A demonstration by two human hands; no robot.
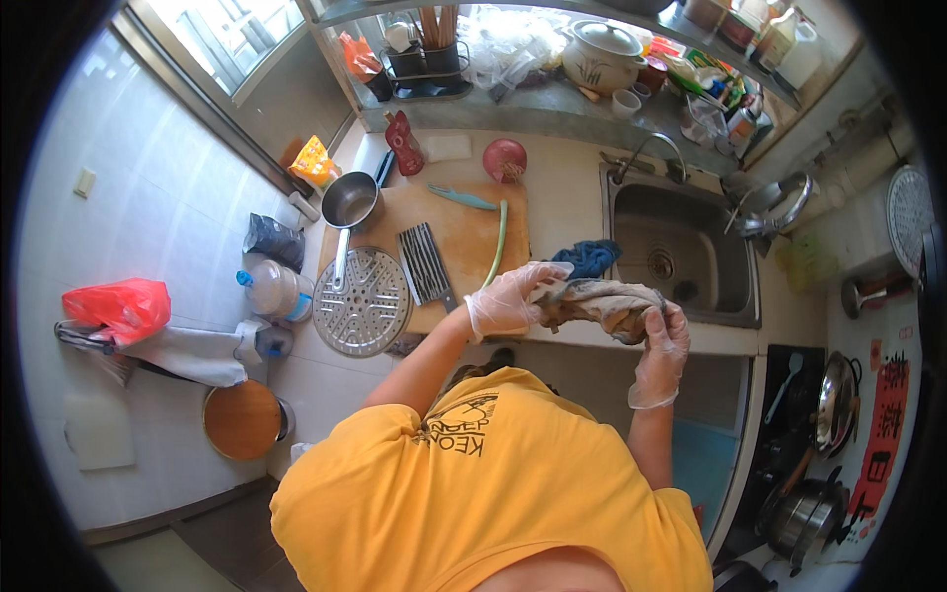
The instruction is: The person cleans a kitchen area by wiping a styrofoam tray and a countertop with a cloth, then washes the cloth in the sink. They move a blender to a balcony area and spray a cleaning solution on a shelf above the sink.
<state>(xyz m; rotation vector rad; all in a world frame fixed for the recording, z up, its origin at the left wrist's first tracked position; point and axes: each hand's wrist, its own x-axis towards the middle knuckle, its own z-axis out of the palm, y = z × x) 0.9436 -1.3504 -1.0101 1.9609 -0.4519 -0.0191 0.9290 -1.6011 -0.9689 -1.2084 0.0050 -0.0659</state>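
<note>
A grey-brown stained cloth [603, 302] is stretched between my two hands, near the counter's front edge. My left hand [510, 300], in a clear plastic glove, grips its left end. The right end is bunched in my right hand [661, 351], gloved the same way. Just behind the cloth, a blue cloth [588, 259] lies beside the sink. A wooden cutting board [462, 240] on the left bears a cleaver [425, 263], a green stalk [499, 240] and a light-blue peeler-like tool [462, 197].
The steel sink [677, 237] with its faucet [651, 152] is at the right. A saucepan [350, 200] and a perforated steel steamer plate [362, 302] overlap the board's left side. A red onion [504, 160] sits behind it. Pots [806, 518] stand at the far right.
</note>
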